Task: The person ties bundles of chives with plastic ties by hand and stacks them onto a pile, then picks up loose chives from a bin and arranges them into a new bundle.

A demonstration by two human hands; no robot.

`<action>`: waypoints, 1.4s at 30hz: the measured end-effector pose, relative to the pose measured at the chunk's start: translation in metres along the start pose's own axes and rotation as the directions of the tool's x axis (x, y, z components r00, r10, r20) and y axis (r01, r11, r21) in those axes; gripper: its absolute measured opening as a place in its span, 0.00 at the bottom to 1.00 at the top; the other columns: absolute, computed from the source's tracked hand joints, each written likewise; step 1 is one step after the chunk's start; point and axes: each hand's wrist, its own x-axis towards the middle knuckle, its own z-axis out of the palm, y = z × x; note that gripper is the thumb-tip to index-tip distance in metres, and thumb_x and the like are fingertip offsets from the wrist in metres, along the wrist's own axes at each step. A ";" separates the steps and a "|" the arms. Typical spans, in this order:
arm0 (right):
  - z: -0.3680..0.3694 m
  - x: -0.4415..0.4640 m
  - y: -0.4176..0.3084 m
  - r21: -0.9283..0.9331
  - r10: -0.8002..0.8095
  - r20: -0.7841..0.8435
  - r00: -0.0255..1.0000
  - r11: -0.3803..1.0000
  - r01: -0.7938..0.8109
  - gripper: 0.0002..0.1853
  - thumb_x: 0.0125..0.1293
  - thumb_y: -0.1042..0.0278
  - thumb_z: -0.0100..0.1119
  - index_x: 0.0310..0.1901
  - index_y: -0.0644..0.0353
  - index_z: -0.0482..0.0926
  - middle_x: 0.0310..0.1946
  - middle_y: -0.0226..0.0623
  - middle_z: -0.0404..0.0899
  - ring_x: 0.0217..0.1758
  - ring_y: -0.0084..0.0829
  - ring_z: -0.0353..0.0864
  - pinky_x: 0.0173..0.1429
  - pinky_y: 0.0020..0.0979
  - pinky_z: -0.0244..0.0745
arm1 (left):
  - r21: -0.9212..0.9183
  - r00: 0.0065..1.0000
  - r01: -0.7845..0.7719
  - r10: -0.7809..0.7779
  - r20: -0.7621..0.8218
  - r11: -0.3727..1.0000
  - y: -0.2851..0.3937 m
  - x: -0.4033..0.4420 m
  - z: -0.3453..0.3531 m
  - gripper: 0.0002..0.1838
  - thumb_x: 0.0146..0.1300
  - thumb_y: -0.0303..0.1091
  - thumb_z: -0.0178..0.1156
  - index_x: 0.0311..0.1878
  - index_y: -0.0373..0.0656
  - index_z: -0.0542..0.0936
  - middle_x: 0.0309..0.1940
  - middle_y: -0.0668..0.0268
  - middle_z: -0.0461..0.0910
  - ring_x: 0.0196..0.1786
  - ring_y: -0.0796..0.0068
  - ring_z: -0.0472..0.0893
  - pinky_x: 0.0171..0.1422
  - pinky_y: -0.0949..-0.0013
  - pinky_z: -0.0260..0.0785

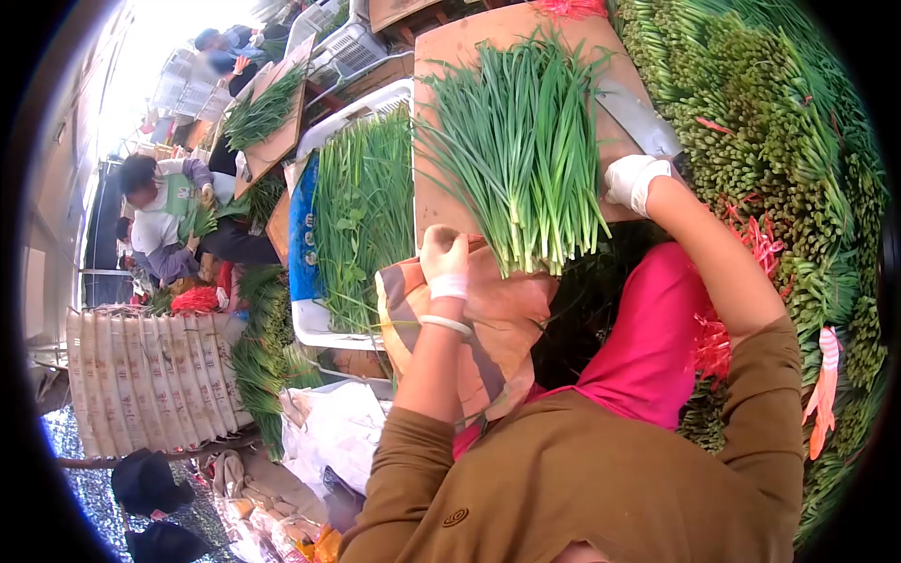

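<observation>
A loose spread of garlic chives lies on the brown board in front of me, pale cut ends towards my lap. My left hand, in a thin white glove, is closed at the board's near left edge, over an orange cloth on my lap. Its fingers are curled, and whatever they hold is hidden. My right hand, also gloved, is closed at the board's right edge, beside the chives. A broad metal blade lies just beyond it; whether that hand grips its handle cannot be made out.
A white crate of greens stands left of the board. Stacked bundles of green stalks rise along the right, with red ties and a striped glove. Another person handles greens at the left; a white plastic bag lies lower left.
</observation>
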 end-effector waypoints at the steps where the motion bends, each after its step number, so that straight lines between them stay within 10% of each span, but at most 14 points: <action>1: -0.004 -0.002 -0.001 -0.015 0.000 0.007 1.000 1.000 0.000 0.14 0.59 0.56 0.59 0.37 0.57 0.85 0.37 0.45 0.84 0.42 0.45 0.83 0.48 0.40 0.76 | 0.127 0.996 -0.077 0.069 0.061 0.989 0.011 0.008 -0.001 0.09 0.52 0.25 0.62 0.36 0.38 0.75 0.28 0.63 0.79 0.30 0.73 0.78 0.39 0.70 0.73; 13: -0.020 0.001 0.001 0.139 -0.020 0.216 0.976 0.990 -0.011 0.14 0.58 0.63 0.52 0.39 0.58 0.85 0.39 0.47 0.84 0.44 0.44 0.84 0.48 0.40 0.76 | 0.747 0.933 -0.288 -0.001 0.361 0.600 0.057 0.054 0.020 0.09 0.55 0.33 0.59 0.39 0.44 0.76 0.35 0.55 0.82 0.40 0.53 0.81 0.46 0.60 0.74; 16: 0.002 -0.001 -0.014 0.078 -0.060 -0.084 0.995 0.995 0.066 0.11 0.54 0.61 0.56 0.30 0.57 0.85 0.30 0.44 0.84 0.37 0.46 0.84 0.46 0.42 0.76 | 0.695 0.821 -0.516 0.058 0.568 0.500 0.067 0.056 0.013 0.10 0.55 0.33 0.58 0.42 0.45 0.76 0.36 0.54 0.81 0.41 0.50 0.80 0.46 0.56 0.73; 19: 0.007 0.016 0.001 0.128 0.014 -0.128 0.992 0.992 0.002 0.14 0.57 0.62 0.51 0.35 0.57 0.85 0.36 0.48 0.83 0.41 0.46 0.83 0.48 0.41 0.76 | 0.695 0.934 -0.261 -0.007 0.357 0.670 0.054 0.072 -0.005 0.10 0.54 0.31 0.59 0.41 0.45 0.76 0.35 0.54 0.81 0.40 0.50 0.80 0.45 0.56 0.73; 24: 0.024 0.024 0.002 0.198 0.104 -0.257 0.961 0.979 -0.053 0.16 0.61 0.62 0.47 0.34 0.58 0.85 0.38 0.46 0.83 0.43 0.45 0.83 0.52 0.41 0.74 | 0.746 0.916 -0.320 -0.010 0.400 0.585 0.059 0.066 0.001 0.11 0.53 0.30 0.59 0.41 0.44 0.76 0.37 0.55 0.82 0.39 0.57 0.82 0.43 0.60 0.73; 26: -0.012 0.009 0.008 0.286 0.050 0.096 0.994 0.955 -0.075 0.15 0.62 0.59 0.49 0.32 0.57 0.84 0.35 0.44 0.84 0.39 0.44 0.83 0.48 0.42 0.74 | 0.542 0.938 -0.107 -0.097 0.334 0.834 0.034 0.083 -0.010 0.17 0.50 0.31 0.63 0.46 0.43 0.75 0.39 0.55 0.82 0.42 0.56 0.82 0.47 0.61 0.74; 29: -0.001 0.003 0.021 0.252 0.005 -0.138 0.990 0.967 0.031 0.11 0.58 0.58 0.55 0.31 0.55 0.82 0.29 0.40 0.83 0.34 0.45 0.81 0.44 0.42 0.74 | 0.137 0.924 0.180 -0.215 0.315 0.974 0.027 0.089 -0.004 0.18 0.49 0.25 0.62 0.45 0.36 0.73 0.34 0.59 0.80 0.33 0.67 0.80 0.39 0.68 0.73; 34: -0.027 -0.020 0.001 0.185 -0.019 -0.415 0.910 0.977 0.104 0.07 0.57 0.63 0.57 0.31 0.56 0.81 0.32 0.42 0.81 0.37 0.47 0.80 0.43 0.42 0.74 | -0.430 0.905 0.406 -0.290 0.311 0.806 0.055 0.075 0.018 0.15 0.51 0.21 0.61 0.43 0.38 0.71 0.33 0.61 0.77 0.34 0.68 0.79 0.38 0.69 0.74; 42: -0.024 -0.003 -0.061 0.475 0.011 -0.624 0.781 0.799 0.369 0.06 0.58 0.65 0.59 0.32 0.57 0.78 0.30 0.39 0.77 0.38 0.42 0.78 0.44 0.37 0.73 | -0.342 0.979 0.140 -0.079 0.187 0.929 0.092 0.045 0.066 0.18 0.51 0.21 0.60 0.48 0.36 0.73 0.36 0.62 0.78 0.40 0.73 0.78 0.46 0.72 0.71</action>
